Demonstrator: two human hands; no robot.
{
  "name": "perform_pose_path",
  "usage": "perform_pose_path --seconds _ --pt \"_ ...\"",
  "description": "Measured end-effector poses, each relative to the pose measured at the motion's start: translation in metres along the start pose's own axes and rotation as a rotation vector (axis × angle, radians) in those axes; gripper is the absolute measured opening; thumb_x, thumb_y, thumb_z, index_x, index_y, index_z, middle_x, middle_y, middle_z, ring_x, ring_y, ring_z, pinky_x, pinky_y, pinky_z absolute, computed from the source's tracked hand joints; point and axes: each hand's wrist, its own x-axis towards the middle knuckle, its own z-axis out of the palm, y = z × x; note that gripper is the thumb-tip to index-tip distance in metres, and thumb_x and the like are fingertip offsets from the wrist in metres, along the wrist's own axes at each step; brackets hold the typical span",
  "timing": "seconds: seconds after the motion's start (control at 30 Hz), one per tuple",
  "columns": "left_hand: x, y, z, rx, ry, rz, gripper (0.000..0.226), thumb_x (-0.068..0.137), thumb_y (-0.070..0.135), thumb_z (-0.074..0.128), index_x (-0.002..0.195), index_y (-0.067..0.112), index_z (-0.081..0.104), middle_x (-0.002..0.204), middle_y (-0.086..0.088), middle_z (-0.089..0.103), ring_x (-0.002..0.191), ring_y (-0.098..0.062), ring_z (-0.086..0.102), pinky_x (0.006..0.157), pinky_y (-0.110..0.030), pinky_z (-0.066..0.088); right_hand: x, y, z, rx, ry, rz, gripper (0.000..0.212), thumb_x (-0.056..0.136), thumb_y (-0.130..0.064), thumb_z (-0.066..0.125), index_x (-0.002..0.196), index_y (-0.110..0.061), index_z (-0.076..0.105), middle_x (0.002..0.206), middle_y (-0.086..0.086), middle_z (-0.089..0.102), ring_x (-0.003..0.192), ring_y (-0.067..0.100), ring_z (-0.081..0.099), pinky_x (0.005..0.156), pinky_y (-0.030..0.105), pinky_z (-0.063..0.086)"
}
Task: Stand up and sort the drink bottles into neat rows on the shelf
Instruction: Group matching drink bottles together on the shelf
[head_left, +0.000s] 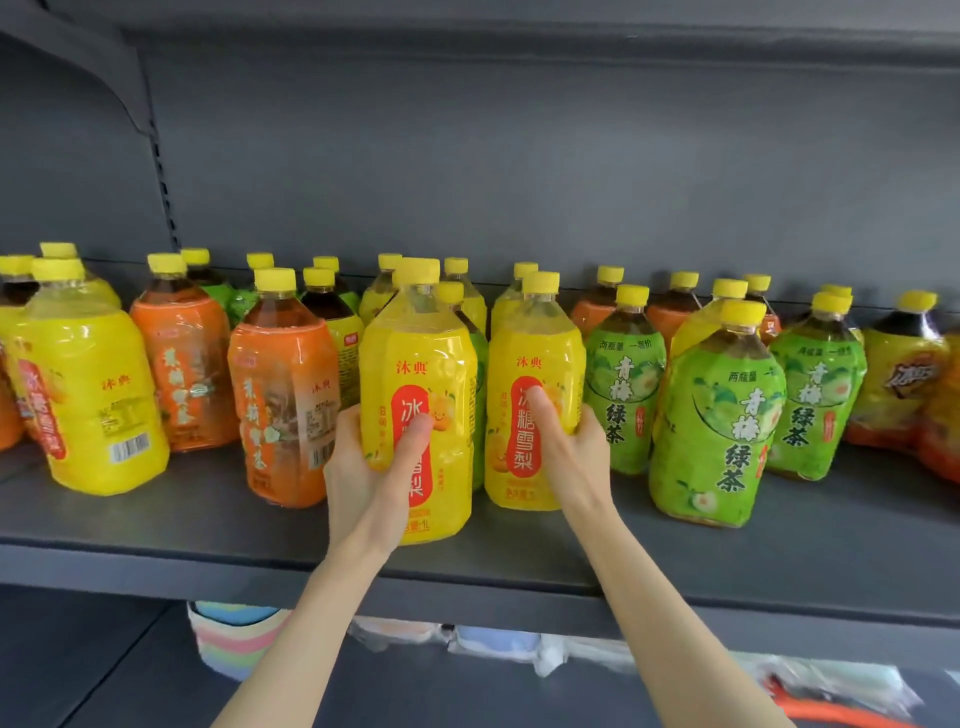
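Two yellow-labelled bottles stand upright at the middle front of the dark grey shelf (156, 525). My left hand (363, 467) grips the left yellow bottle (415, 358), thumb across its red label. My right hand (576, 452) grips the right yellow bottle (530, 343), thumb on its label. Both bottles stand close together, a narrow gap between them. All bottles have yellow caps.
Orange-labelled bottles (283, 395) and another yellow bottle (88, 395) stand to the left. Green-labelled bottles (719, 421) stand to the right, with several more bottles behind. A dark-drink bottle (901, 374) is far right. Packaged goods (234, 639) lie on the lower shelf.
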Motion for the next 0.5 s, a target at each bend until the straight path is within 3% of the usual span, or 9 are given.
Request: perform_pose_path --seconds 0.1,0.23,0.33,0.43,0.5 --pt "0.007 -0.003 -0.004 0.027 -0.030 0.012 0.055 0.060 0.075 0.054 0.105 0.046 0.048 0.100 0.026 0.060 0.090 0.009 0.061 0.065 -0.011 0.047 0.012 0.005 0.012 -0.057 -0.021 0.010 0.073 0.059 -0.073 0.056 0.115 -0.026 0.052 0.095 -0.018 0.062 0.084 -0.003 0.062 0.055 0.009 0.047" --pt "0.015 -0.011 -0.007 0.009 -0.084 -0.023 0.055 0.058 0.077 0.054 0.103 0.045 0.049 0.097 0.026 0.062 0.088 0.010 0.061 0.062 -0.010 0.049 0.027 0.012 0.020 -0.101 -0.023 0.019 0.075 0.064 -0.072 0.054 0.121 -0.022 0.050 0.103 -0.010 0.063 0.087 -0.001 0.061 0.063 0.012 0.048" --pt "0.016 -0.018 -0.006 0.016 -0.143 -0.048 0.059 0.057 0.079 0.054 0.103 0.042 0.049 0.096 0.025 0.063 0.087 0.009 0.062 0.064 -0.013 0.050 0.038 0.020 0.023 -0.133 -0.030 0.033 0.083 0.069 -0.070 0.054 0.131 -0.016 0.052 0.121 0.004 0.065 0.103 0.016 0.064 0.083 0.029 0.055" --pt "0.018 -0.021 -0.003 0.027 -0.206 -0.066 0.061 0.056 0.081 0.052 0.105 0.045 0.046 0.099 0.027 0.061 0.089 0.010 0.061 0.065 -0.013 0.050 0.049 0.023 0.028 -0.230 -0.025 0.043 0.072 0.081 -0.065 0.055 0.134 -0.016 0.052 0.136 0.013 0.052 0.121 0.029 0.054 0.102 0.050 0.046" --pt "0.017 -0.023 -0.003 0.043 -0.233 -0.068 0.063 0.056 0.083 0.051 0.107 0.048 0.042 0.101 0.029 0.058 0.090 0.010 0.060 0.069 -0.013 0.049 0.053 0.021 0.029 -0.276 0.000 0.027 0.064 0.087 -0.055 0.057 0.135 -0.013 0.050 0.134 0.010 0.052 0.117 0.025 0.056 0.101 0.046 0.047"
